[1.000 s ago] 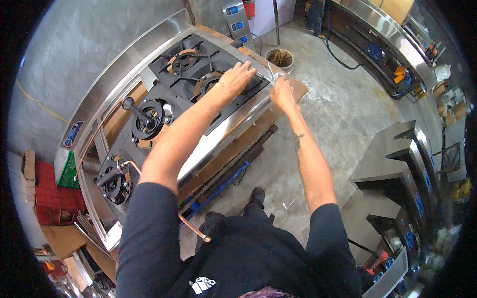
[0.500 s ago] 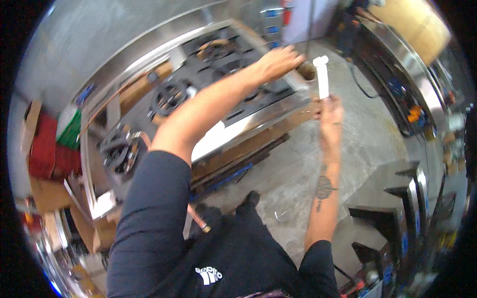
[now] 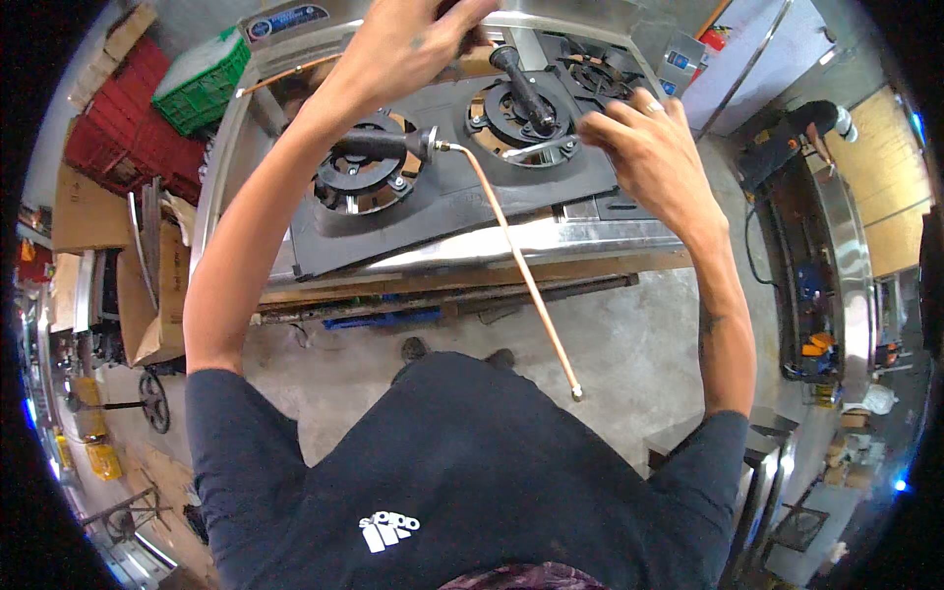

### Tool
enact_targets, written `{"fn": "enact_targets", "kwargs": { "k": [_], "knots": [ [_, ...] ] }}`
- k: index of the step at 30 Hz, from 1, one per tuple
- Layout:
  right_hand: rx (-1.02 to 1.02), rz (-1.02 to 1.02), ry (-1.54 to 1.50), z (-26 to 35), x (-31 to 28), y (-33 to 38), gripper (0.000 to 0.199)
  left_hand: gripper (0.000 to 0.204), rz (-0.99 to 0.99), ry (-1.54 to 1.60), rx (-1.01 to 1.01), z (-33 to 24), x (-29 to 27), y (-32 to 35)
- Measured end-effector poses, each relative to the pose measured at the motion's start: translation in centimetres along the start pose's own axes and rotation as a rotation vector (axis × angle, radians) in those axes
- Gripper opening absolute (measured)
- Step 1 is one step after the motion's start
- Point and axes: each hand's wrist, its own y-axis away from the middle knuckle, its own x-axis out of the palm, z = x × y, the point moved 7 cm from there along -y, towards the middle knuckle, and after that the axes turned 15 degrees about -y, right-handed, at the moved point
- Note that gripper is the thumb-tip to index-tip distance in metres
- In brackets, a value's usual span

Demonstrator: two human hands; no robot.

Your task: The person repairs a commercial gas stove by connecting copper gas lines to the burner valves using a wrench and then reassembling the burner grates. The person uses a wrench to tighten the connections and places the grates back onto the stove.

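while the person leans over it, a steel stove (image 3: 551,236) fills the upper middle of the view, resting on wooden beams (image 3: 462,283) over a grey concrete floor (image 3: 629,344). its dark top plate (image 3: 442,211) carries two round black burners: one burner (image 3: 366,177) at the left and a second burner (image 3: 521,110) just right of it. a long copper tube (image 3: 516,261) runs from a black fitting (image 3: 379,146) lying across the left burner, slanting down past the stove's front edge, its free end hanging over the floor. red crates (image 3: 108,108) and a green crate (image 3: 202,74) sit at the far left, cardboard boxes (image 3: 84,211) below them. a steel counter (image 3: 836,256) runs along the right edge, with another person (image 3: 801,133) near it. the left hand (image 3: 413,39) reaches over the stove's back at the top of the view, fingers curled; whether they are clamped on anything i cannot tell. the right hand (image 3: 644,157) hovers over the plate just right of the second burner, fingers bent and together on a thin silver wrench (image 3: 536,149) that points toward that burner. a black stem (image 3: 521,84) rises tilted from the second burner, between the two hands.
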Motion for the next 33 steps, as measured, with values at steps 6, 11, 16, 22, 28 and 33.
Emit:
{"fn": "enact_targets", "kwargs": {
  "k": [6, 11, 16, 22, 28, 33],
  "knots": [
    [-0.222, 0.045, 0.165, 3.4, 1.5, -6.2, 0.026, 0.044, -0.015, 0.252, -0.268, 7.1, -0.9, 10.0],
    [-0.207, 0.099, 0.129, 3.4, 1.2, -8.0, 0.024, 0.039, 0.004, 0.36, -0.442, 9.6, -0.1, 12.4],
    [-0.295, 0.144, 0.123, 4.2, 2.1, -8.9, 0.023, 0.037, 0.003, 0.468, -0.398, 9.1, 1.8, 12.4],
    [-0.416, 0.229, 0.02, 4.7, 3.3, -10.8, 0.017, 0.028, 0.227, 0.476, -0.309, 6.6, 7.2, 10.0],
    [-0.346, 0.246, -0.334, 2.7, 3.3, -12.4, 0.021, 0.031, 0.373, 0.56, -0.327, 4.8, 10.9, 8.0],
    [-0.247, -0.255, -0.599, 1.8, 1.6, -10.4, 0.041, 0.03, 0.308, 0.552, -0.358, 5.0, 11.7, 8.0]
  ]
}}
